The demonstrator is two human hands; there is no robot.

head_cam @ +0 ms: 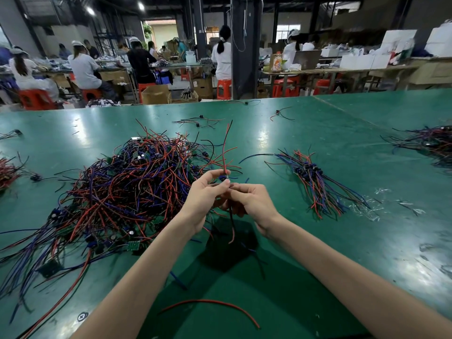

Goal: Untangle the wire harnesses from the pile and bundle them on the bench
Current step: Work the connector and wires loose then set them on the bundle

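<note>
A big tangled pile of red, blue and black wire harnesses (pixel 127 189) lies left of centre on the green bench (pixel 318 241). Just right of the pile, raised above the bench, my left hand (pixel 206 199) pinches one harness (pixel 226 152) at its small dark component. Its red wires stand up and fan out above my fingers. My right hand (pixel 252 200) touches the left and grips the same harness lower down, where a dark and a red wire hang below my palms. To the right lies a neat bundle of sorted harnesses (pixel 315 179).
A loose red wire (pixel 212 308) lies near the bench's front edge. More harness heaps sit at the far right (pixel 430 141) and far left (pixel 8 171). Stray harnesses (pixel 198 122) lie toward the back. Clear plastic scraps (pixel 374 206) lie right of the bundle. People work at tables beyond.
</note>
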